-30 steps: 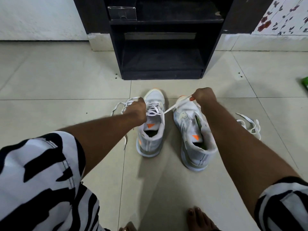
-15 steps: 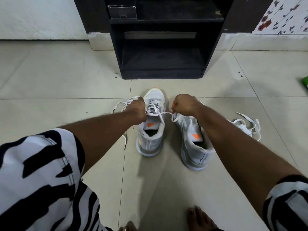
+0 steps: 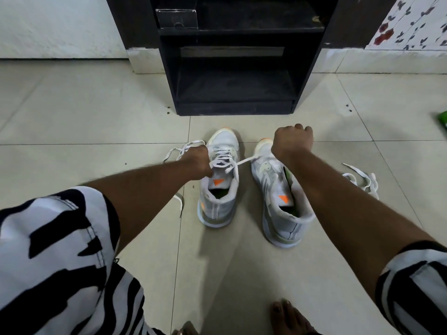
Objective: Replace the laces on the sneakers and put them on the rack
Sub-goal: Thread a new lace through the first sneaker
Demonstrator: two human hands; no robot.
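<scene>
A green object (image 3: 442, 119) lies at the right edge of the tiled floor (image 3: 72, 112). Floral cloth (image 3: 408, 22) hangs at top right.

There is a single view, from a camera worn on the person's head, looking forward and steeply down at the tiled floor (image 3: 72, 122). It is wide-angle, so tile lines bow toward the edges. Both forearms reach in from 7 and 5 o'clock toward the centre, near the lens. The left sneaker (image 3: 219, 189) and right sneaker (image 3: 278, 197) lie just below centre, at arm's reach. The black rack (image 3: 234, 93) stands farther off at 12 o'clock, its top cut by the frame.
</scene>
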